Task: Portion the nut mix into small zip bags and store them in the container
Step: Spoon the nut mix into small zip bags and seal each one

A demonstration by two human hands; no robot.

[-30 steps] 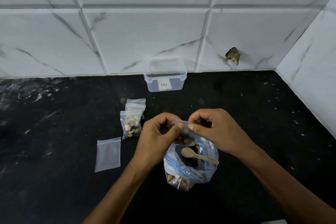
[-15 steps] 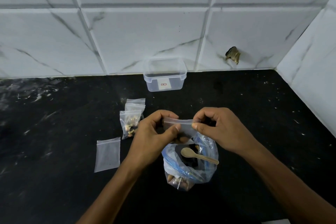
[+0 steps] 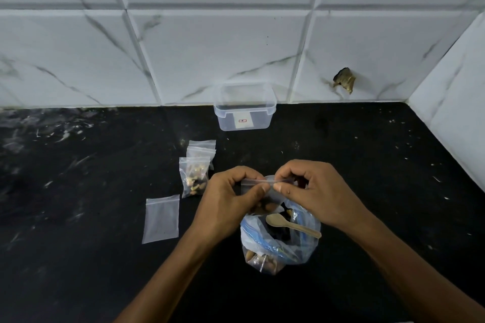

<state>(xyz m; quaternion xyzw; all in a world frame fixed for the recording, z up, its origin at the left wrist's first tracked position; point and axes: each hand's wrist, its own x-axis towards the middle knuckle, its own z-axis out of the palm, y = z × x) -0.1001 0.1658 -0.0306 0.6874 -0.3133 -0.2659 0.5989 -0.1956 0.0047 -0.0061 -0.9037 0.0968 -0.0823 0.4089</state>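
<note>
Hands: left hand (image 3: 231,207) and right hand (image 3: 312,191) pinch small clear zip bag (image 3: 265,193) of nuts.
Change: thumbs closer along strip; seal nearly pressed.

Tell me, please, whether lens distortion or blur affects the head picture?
Head view: wide-angle bending curves the tile grout lines; the small bag between both hands is sharp, as is the clear container; the dark counter swallows shadows.

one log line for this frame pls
step: sealing small zip bag | left hand, right hand: pinching zip strip | filled bags: on counter | container: no bags visible inside
</note>
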